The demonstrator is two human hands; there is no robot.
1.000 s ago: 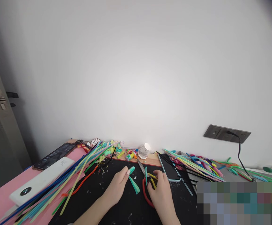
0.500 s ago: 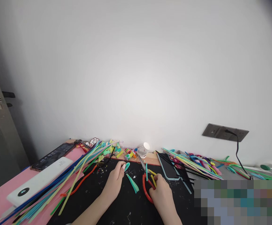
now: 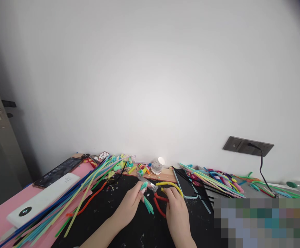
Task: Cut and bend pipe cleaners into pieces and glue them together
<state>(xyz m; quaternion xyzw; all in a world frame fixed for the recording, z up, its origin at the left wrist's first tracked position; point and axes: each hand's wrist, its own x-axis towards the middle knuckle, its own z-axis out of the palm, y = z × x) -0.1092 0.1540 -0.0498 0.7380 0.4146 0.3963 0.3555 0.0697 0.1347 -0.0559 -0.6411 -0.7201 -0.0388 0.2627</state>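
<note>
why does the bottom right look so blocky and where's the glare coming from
Head view: a pixelated mosaic patch masks the lower right; the brightest glare sits on the small white paper cup by the white wall; the frame's corners darken and the edges bend; the hands are slightly soft.

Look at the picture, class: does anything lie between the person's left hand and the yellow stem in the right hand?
Only the metal blades of the red-handled pliers show between the left hand and the yellow stem held by the right hand.
</note>
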